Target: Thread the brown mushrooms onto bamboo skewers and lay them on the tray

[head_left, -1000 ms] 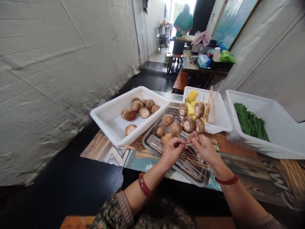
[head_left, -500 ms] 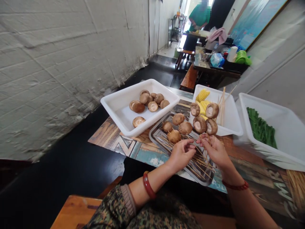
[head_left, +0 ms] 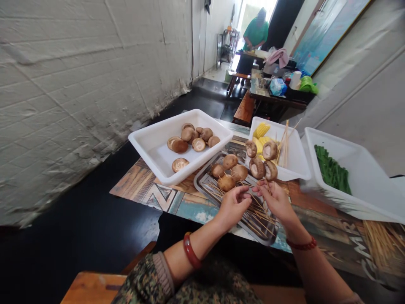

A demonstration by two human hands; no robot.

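My right hand (head_left: 274, 200) is closed on the thin sticks of mushroom skewers (head_left: 257, 168). Several brown mushrooms sit at their upper ends, some with the pale underside facing me. Just left of it, my left hand (head_left: 233, 207) is half curled over the metal tray (head_left: 202, 190), thumb and fingers apart, with nothing visible between them. More skewered mushrooms (head_left: 226, 183) lie at the tray's far side, caps up, their sticks pointing toward me. Beyond to the left, a white tub (head_left: 152, 162) holds several loose mushrooms (head_left: 198, 144).
Behind the skewers stands a white tub (head_left: 300, 166) with corn pieces (head_left: 261, 130) and upright sticks. Another tub (head_left: 373, 185) at right holds cut green vegetables (head_left: 332, 169). Loose bamboo sticks (head_left: 379, 240) lie at the table's right. A person in green (head_left: 255, 33) stands far back.
The whole view has shifted slightly, so the things appear a little further left. Both hands keep nearly the same pose, and the right one still grips the skewers.
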